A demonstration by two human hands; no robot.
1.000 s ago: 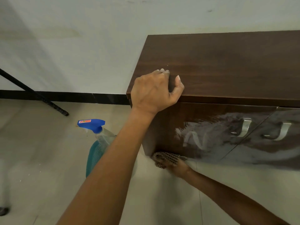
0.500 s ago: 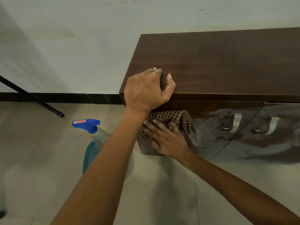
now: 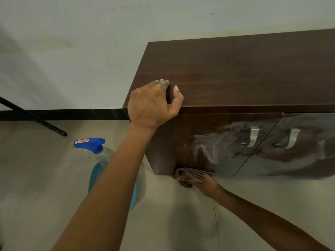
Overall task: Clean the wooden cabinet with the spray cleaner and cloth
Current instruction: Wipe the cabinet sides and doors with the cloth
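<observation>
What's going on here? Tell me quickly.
A person is cleaning a wooden cabinet. The left hand grips the front corner of its top, while the right hand holds a checked cloth against the bottom edge of the cabinet front. Whitish cleaner smears cover both doors and are not yet wiped off. The spray bottle stands untouched on the floor to the left, by a teal basket.
</observation>
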